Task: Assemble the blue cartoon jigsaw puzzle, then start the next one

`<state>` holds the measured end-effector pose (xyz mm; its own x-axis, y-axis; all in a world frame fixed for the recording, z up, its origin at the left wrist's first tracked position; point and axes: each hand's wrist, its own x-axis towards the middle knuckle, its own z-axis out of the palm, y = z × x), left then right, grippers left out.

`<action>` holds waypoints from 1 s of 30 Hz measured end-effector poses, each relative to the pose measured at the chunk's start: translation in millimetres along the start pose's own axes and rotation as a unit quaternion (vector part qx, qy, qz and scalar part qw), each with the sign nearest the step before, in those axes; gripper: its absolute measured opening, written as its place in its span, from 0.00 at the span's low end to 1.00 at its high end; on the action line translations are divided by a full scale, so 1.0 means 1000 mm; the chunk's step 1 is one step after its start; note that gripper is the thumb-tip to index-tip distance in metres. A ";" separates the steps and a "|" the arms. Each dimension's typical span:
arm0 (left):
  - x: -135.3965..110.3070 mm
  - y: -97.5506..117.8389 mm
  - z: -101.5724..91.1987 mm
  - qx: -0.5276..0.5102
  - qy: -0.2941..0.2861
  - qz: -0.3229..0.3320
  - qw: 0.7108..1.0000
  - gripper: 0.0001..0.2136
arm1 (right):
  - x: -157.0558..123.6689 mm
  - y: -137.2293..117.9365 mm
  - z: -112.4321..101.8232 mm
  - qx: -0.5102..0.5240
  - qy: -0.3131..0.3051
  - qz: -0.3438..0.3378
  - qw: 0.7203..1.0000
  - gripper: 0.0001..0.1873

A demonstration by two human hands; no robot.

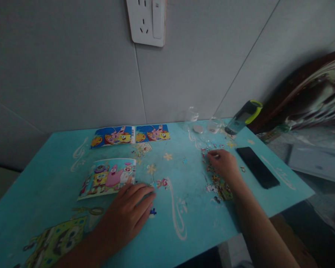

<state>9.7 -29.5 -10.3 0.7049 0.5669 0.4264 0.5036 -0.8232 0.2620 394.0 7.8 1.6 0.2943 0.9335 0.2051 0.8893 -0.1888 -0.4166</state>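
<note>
My left hand [132, 208] lies on the table with its fingers stretched out and slightly bent, holding nothing that I can see. Its fingertips are beside a small joined puzzle section [161, 183] and the lower right corner of a cartoon picture sheet [108, 176]. A dark blue puzzle piece [153, 212] lies by its fingers. Over at the right, my right hand [223, 163] pinches a small pale bit, seemingly a puzzle piece, above scattered puzzle pieces [217, 185]. Its fingertips partly hide what they hold.
Two blue picture cards [113, 136] lie near the wall. A tilted bottle [242, 118], a clear cup [193, 114] and a round lid [198, 129] are at the back right. A black phone [257, 167] lies right of my forearm. A yellow cartoon cutout [58, 242] is front left.
</note>
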 end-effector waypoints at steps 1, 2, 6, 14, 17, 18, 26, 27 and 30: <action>0.000 0.000 0.000 0.001 0.001 0.000 1.000 0.12 | 0.000 -0.001 0.003 -0.005 -0.005 -0.007 1.000 0.15; 0.000 0.000 0.000 0.002 0.001 0.001 1.000 0.12 | 0.000 -0.003 0.006 -0.011 -0.009 -0.012 1.000 0.16; 0.000 0.001 -0.001 0.007 0.004 0.008 1.000 0.13 | 0.002 -0.004 0.013 -0.021 -0.005 -0.016 1.000 0.15; -0.001 0.001 -0.002 0.006 0.000 0.007 1.000 0.12 | 0.007 -0.003 0.008 0.045 -0.025 -0.005 0.999 0.11; 0.000 0.001 -0.002 0.004 0.001 0.008 1.000 0.13 | 0.001 -0.015 0.005 0.075 -0.026 -0.006 0.997 0.13; 0.000 0.001 -0.002 0.004 0.002 0.009 1.000 0.13 | -0.002 -0.024 0.004 0.103 -0.041 -0.017 0.994 0.13; 0.007 0.005 -0.007 -0.001 -0.009 -0.004 1.000 0.12 | -0.042 -0.096 0.009 0.277 -0.261 -0.144 0.913 0.11; 0.008 0.006 -0.008 0.000 -0.007 -0.005 1.000 0.12 | -0.042 -0.095 0.010 0.266 -0.245 -0.142 0.921 0.11; 0.009 0.005 -0.008 0.003 -0.005 -0.007 1.000 0.11 | -0.032 -0.077 0.010 0.210 -0.168 -0.115 0.956 0.12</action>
<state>14.6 -29.3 1.7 0.7032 0.5782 0.4139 0.5156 -0.8154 0.2631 312.7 -4.6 18.2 -0.0831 0.9942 0.0680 0.6766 0.1064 -0.7286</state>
